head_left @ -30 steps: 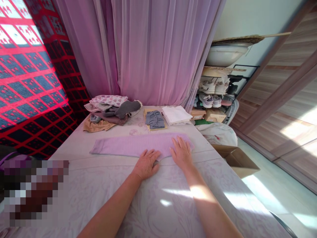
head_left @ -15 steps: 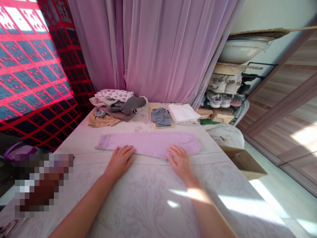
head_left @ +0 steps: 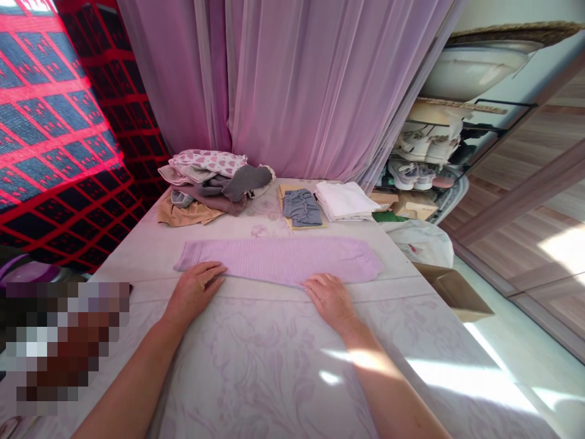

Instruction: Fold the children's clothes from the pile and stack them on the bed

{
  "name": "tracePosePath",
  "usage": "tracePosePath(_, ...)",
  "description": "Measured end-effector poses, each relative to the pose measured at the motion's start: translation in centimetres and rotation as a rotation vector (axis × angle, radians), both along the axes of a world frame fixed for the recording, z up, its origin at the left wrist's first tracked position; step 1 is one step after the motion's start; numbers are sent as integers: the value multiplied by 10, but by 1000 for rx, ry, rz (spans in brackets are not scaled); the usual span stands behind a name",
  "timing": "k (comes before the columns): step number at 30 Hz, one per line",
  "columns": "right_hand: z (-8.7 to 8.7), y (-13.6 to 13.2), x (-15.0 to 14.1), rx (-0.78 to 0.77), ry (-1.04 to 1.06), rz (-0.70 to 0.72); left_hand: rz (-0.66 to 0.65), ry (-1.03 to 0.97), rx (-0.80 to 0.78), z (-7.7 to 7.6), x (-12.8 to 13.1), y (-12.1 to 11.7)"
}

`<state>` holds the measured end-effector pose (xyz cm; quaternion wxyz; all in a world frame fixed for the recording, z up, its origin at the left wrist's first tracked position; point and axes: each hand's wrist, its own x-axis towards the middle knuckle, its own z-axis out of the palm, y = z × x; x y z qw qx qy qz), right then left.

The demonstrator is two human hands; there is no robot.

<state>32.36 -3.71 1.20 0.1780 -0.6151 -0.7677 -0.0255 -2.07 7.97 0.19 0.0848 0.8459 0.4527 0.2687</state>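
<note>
A folded lilac ribbed garment (head_left: 278,261) lies flat across the pale floral-patterned cover (head_left: 269,360), stretched sideways. My left hand (head_left: 194,292) rests palm down with its fingertips on the garment's near edge, towards the left end. My right hand (head_left: 329,300) lies flat on the same near edge, right of the middle. Neither hand grips the cloth. Beyond the garment are a heap of mixed clothes (head_left: 208,186), a folded blue-grey garment (head_left: 301,208) on a cardboard sheet, and a stack of folded white cloth (head_left: 343,201).
Sheer mauve curtains (head_left: 292,79) hang behind the far end, with a red-and-black patterned cloth (head_left: 50,140) to the left. On the right are a shoe rack (head_left: 420,158), a white plastic bag (head_left: 423,244) and a cardboard box (head_left: 452,291). A pixelated patch (head_left: 59,347) covers the lower left.
My left hand has slid left along the garment's near edge, and my right hand has drawn back to that edge. The garment now lies straighter and wider. The view has tilted slightly.
</note>
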Motion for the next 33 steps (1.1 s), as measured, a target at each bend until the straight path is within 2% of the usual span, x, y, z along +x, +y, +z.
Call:
tracePosePath(18, -2, -6, 3, 85, 85, 133, 34, 30, 30, 1, 0, -6)
tracePosePath(21, -3, -7, 2, 104, 74, 129, 49, -35, 22, 1, -3, -6)
tracePosePath(23, -5, -8, 0, 128, 49, 123, 145, -112, 63, 2, -11, -4)
tracePosePath(25, -7, -8, -1, 145, 18, 108, 318, -153, 113, 3, -22, -1)
tracePosePath(28, -11, -9, -6, 88, -48, 75, 561, -102, 78, 4, -36, 2)
tracePosePath(30, -14, -8, -10, -2, -100, 64, 634, -53, -3, 5, -40, 3)
tracePosePath(33, -20, -8, -15, -109, -157, 56, 658, 8, -80, 6, -37, 2)
